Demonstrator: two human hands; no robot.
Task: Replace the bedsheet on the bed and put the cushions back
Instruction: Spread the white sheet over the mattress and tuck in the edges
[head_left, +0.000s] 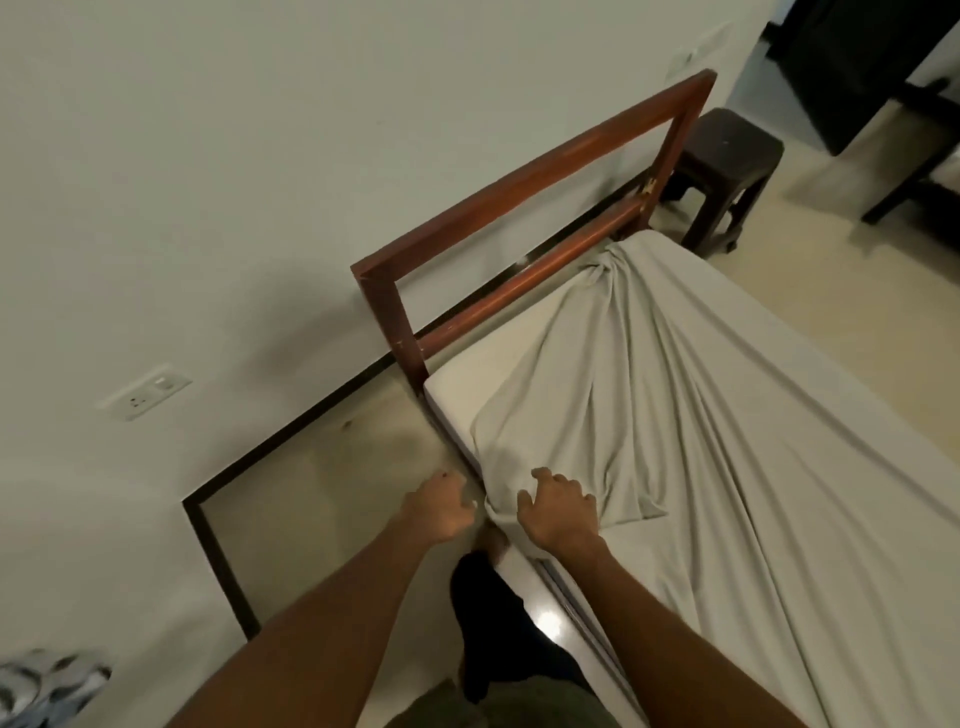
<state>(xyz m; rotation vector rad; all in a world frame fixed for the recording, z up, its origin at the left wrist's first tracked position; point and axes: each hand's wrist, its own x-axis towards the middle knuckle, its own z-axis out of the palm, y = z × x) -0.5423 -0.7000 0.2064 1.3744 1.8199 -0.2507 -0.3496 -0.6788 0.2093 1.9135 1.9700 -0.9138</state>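
**Grey bedsheet (675, 415) being gathered at the mattress (467, 374) corner**

Bunched cloth is being gripped on the mattress's near edge, close to the wooden headboard (519, 189), by the right hand (558, 512), its fingers curled and slightly spread. The left hand (441, 506) is being held curled just beside that edge; whether cloth is being pinched cannot be told.

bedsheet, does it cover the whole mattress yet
No, the bedsheet leaves the mattress corner by the headboard bare.

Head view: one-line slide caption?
Right hand grips the grey bedsheet at the mattress edge, left hand alongside, near the wooden headboard.
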